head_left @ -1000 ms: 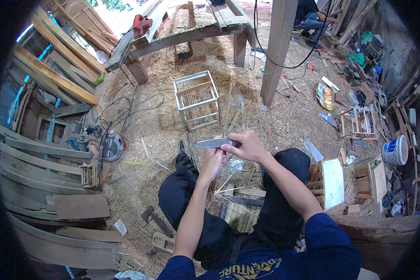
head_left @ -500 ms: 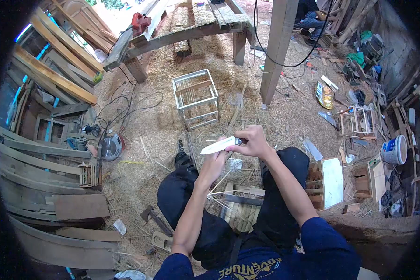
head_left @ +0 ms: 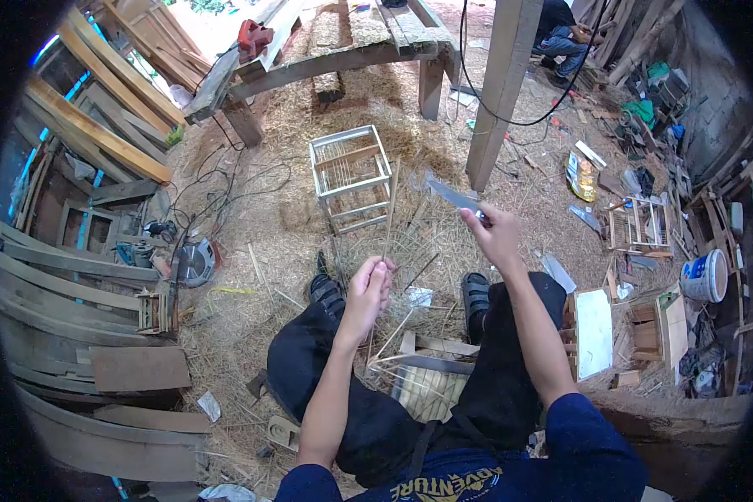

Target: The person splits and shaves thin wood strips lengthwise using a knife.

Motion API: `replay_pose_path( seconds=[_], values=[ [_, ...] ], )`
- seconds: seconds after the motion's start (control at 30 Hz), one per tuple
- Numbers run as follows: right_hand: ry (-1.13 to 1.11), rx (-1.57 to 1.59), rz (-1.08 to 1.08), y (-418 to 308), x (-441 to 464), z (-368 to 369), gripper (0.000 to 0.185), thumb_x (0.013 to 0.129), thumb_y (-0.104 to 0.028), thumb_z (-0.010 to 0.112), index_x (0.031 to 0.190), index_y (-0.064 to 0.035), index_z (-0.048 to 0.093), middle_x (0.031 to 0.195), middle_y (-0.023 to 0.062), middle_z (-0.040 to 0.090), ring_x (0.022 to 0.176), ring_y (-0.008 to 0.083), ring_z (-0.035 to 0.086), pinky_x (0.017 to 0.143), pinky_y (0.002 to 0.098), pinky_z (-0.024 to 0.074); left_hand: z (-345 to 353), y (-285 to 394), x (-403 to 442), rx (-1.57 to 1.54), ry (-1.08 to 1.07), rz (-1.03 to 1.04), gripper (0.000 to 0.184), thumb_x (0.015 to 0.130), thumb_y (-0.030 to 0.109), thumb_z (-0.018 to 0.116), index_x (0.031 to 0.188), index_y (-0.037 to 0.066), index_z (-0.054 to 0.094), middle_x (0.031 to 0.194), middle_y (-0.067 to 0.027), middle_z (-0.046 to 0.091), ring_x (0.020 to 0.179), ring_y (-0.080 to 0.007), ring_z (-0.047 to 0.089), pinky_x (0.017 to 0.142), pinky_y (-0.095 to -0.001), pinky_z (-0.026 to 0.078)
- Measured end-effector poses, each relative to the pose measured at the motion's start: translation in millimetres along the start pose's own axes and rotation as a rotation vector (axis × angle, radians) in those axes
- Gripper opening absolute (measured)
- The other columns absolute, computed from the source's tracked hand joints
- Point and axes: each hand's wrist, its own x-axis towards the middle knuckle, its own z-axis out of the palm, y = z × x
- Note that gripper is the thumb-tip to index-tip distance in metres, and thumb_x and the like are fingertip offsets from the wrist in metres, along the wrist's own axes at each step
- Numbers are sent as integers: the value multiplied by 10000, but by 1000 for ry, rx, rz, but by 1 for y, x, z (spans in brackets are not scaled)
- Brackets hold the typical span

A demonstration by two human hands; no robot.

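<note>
My right hand (head_left: 495, 234) is closed round the handle of a knife (head_left: 452, 194), its broad blade pointing up and to the left. Pinched in my left hand (head_left: 366, 293) is a thin wooden strip (head_left: 393, 205) that stands up away from me. The blade and strip are apart. Beyond both hands, a small wooden frame with thin bars (head_left: 351, 177) rests on the littered ground. Between my legs lie a bundle of pale slats (head_left: 427, 389) and several thin sticks (head_left: 382, 356).
A wooden workbench (head_left: 343, 65) carries a red power tool (head_left: 253, 40). A post (head_left: 498, 100) rises ahead. At left are a circular saw (head_left: 197, 262) and planks (head_left: 100, 138); at right, a white bucket (head_left: 705, 276) and a second barred frame (head_left: 640, 226). A person (head_left: 560, 38) sits far right.
My hands have moved apart. The knife has gone up and right, away from my left hand, which has dropped lower and now shows the strip standing upright.
</note>
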Motion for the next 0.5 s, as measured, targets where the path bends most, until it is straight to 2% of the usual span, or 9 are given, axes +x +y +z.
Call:
replay_pose_path(
  seconds=[0.1,0.13,0.27,0.37,0.4,0.5],
  values=[
    [-65,18,-67,-10,1,18,494,897,-517,678,724,-55,654,535,114,562,494,260,588,503,381,422,9,4,7,-7,22,11,214,1068,247,452,1126,63,544,743,65,394,574,-15,323,482,-198,275],
    [-91,123,-69,-21,-3,21,470,887,-502,696,752,-53,657,544,122,561,499,280,588,510,388,434,12,5,10,-14,30,14,213,1067,242,449,1132,62,543,745,63,399,576,-16,326,486,-197,277],
    [-204,144,-160,-40,-13,32,444,866,-492,718,821,-52,679,586,142,593,529,291,615,519,395,452,19,-3,23,-42,40,31,210,1065,242,457,1144,67,541,753,53,430,585,-22,345,500,-196,288],
    [-213,161,-354,-42,-14,39,379,867,-409,746,843,-37,677,582,127,578,514,262,585,527,377,455,25,1,23,-34,45,15,229,1069,268,460,1157,73,544,752,48,448,586,-24,360,500,-196,294],
    [-234,172,-356,-47,-14,37,377,859,-408,750,848,-38,679,594,137,584,528,286,593,536,389,462,26,2,22,-26,48,1,237,1071,276,460,1164,76,545,749,47,453,586,-24,366,500,-196,296],
    [-236,179,-365,-47,-16,43,380,867,-400,746,855,-27,675,594,135,576,516,263,571,527,383,446,24,-5,21,142,70,5,273,1072,315,463,1181,81,551,736,43,465,585,-26,381,500,-197,303]
  ],
)
